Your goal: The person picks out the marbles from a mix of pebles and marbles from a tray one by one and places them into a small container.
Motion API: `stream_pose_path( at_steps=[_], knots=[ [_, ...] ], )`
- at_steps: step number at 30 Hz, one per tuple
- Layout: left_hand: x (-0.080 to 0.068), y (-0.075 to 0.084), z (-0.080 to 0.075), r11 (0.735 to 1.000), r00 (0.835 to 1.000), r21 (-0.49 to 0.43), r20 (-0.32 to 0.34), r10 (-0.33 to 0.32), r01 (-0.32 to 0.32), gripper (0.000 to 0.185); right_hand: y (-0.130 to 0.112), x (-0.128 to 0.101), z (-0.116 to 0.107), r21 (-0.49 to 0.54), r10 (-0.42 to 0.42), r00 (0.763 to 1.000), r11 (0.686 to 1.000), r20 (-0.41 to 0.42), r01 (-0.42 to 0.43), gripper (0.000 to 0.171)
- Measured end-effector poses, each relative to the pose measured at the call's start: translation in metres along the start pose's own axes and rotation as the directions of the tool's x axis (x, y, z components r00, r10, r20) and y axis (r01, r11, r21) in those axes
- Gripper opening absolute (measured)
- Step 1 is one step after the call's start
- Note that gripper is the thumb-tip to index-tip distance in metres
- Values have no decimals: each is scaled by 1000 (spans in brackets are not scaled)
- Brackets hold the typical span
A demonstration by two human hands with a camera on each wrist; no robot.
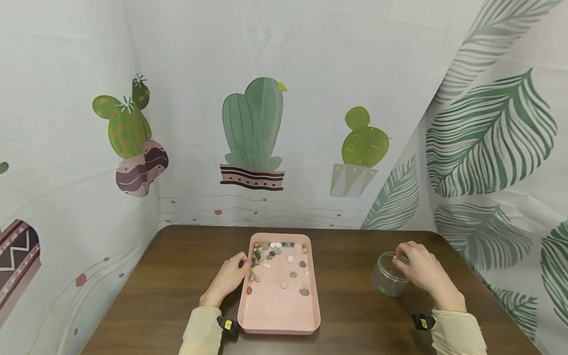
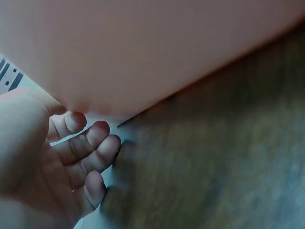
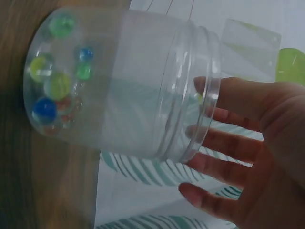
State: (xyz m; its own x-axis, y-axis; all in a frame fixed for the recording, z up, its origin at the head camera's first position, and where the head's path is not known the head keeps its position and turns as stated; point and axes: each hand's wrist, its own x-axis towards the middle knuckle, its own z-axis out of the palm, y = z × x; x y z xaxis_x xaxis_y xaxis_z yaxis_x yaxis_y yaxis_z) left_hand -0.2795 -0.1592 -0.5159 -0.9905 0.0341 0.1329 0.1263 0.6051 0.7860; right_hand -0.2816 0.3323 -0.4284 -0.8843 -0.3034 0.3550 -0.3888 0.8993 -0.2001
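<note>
A pink tray (image 1: 279, 310) on the brown table holds several pebbles (image 1: 293, 274) and a few marbles (image 1: 288, 244). My left hand (image 1: 228, 277) is at the tray's left side, its fingers loosely bent beside the outer wall. The left wrist view shows the fingertips (image 2: 110, 143) close to that wall, and part of the thumb is hidden. Over the mouth of a clear jar (image 3: 138, 86) is my right hand (image 1: 421, 266). Its thumb and index finger reach inside the rim and pinch a small yellowish marble (image 3: 200, 98), mostly hidden. Green, yellow and blue marbles (image 3: 45, 109) lie at the jar's bottom.
The wooden table (image 1: 346, 315) carries the tray in the middle and the jar on the right. Behind and beside it hangs a white cloth (image 1: 306, 138) printed with cacti and leaves.
</note>
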Motion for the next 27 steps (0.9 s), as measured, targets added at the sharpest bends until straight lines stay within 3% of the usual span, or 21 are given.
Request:
stream_pose_path(
  at_steps=[10,27],
  knots=[
    [0,1,0,1000,1000,8,-13,10,-10,17,11,-4,5,-9,50,995,999,83,-50,17],
    [0,0,0,1000,1000,7,-11,12,-12,17,14,-6,11,31,54,992,998,111,-58,13]
  ],
)
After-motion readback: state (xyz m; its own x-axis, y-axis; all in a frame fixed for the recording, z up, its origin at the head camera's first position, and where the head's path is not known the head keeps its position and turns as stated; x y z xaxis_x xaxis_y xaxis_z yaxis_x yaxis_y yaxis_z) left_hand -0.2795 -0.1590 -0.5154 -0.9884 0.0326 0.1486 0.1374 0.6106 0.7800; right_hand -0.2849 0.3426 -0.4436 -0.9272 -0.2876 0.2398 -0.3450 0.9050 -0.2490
